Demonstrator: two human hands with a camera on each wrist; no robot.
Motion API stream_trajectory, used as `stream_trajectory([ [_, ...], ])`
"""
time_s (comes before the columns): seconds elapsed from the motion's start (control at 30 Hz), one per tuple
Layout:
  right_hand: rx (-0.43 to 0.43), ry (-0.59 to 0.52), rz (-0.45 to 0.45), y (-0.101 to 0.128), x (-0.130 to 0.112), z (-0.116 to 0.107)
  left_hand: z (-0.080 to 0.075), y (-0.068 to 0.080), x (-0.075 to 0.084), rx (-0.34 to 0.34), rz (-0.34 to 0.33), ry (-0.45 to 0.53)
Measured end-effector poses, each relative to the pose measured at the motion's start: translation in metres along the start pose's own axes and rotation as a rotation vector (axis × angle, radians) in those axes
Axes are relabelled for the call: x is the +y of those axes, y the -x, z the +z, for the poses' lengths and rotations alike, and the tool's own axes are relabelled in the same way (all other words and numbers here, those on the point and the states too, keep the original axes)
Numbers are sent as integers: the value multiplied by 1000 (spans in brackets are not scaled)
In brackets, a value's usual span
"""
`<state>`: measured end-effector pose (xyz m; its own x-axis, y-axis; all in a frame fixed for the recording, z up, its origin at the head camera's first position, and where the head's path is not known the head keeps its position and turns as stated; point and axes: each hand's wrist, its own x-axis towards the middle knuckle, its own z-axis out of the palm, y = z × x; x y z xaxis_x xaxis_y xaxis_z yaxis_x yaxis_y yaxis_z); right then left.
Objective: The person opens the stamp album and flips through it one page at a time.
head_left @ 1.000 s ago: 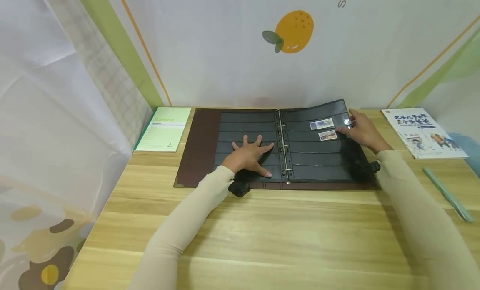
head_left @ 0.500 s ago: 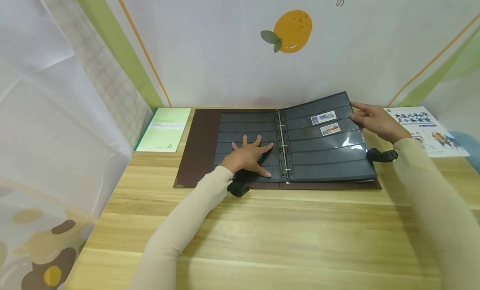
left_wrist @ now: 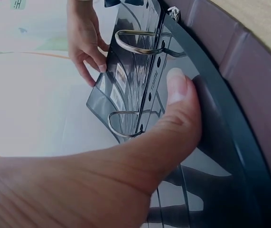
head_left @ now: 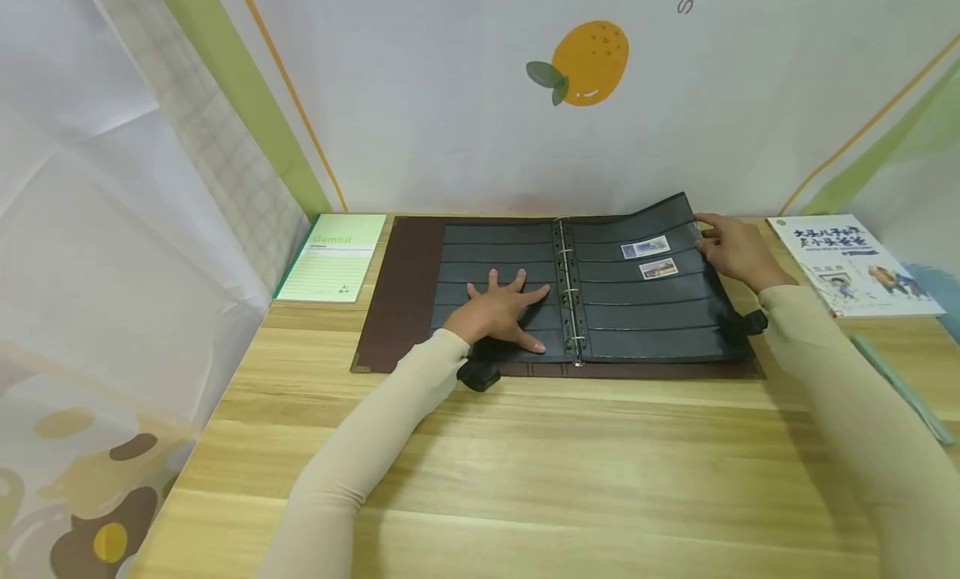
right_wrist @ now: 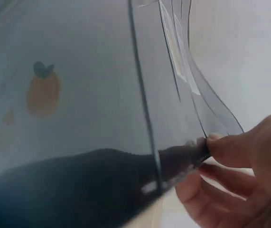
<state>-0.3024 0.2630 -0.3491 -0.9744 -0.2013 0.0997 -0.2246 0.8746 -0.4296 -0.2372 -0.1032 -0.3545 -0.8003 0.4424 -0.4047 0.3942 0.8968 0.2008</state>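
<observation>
A stamp album (head_left: 397, 312) with a dark brown cover and metal rings lies spread on the table. My left hand (head_left: 495, 311) rests on its left black page (head_left: 495, 252), fingers spread; in the left wrist view the thumb (left_wrist: 178, 102) lies near the rings (left_wrist: 137, 42). My right hand (head_left: 738, 250) pinches the outer edge of the right black page (head_left: 637, 312), whose upper corner curves up off the album. Two stamps, a blue one (head_left: 645, 247) and a brownish one (head_left: 658, 268), sit in that page's strips. In the right wrist view thumb and fingers (right_wrist: 232, 149) grip the page edge.
A pale green notebook (head_left: 330, 258) lies left of the album on the wooden table (head_left: 570, 479). To the right are a white picture book (head_left: 855, 267) and a slim green stick-like object (head_left: 903, 391), partly behind the right sleeve. A printed white cloth (head_left: 420, 104) stands behind.
My right hand first drew the page edge up and to the right, then came back lower and leftward, with the page flatter now. The left hand has stayed in place.
</observation>
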Motion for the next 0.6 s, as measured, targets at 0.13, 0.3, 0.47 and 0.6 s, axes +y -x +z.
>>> stream_trajectory([
  [0.13,26,-7,-11,1,-3,0,-1,1,2,-4,-6,3],
  [0.3,56,-38,-38,4,-5,-3,-2,1,3,-4,-12,-5],
  [0.47,-45,-82,-9,4,-11,-16,-4,2,7,1,-25,-27],
  [0.6,-177,-185,40,1,-24,-35,-8,6,13,14,-43,-68],
])
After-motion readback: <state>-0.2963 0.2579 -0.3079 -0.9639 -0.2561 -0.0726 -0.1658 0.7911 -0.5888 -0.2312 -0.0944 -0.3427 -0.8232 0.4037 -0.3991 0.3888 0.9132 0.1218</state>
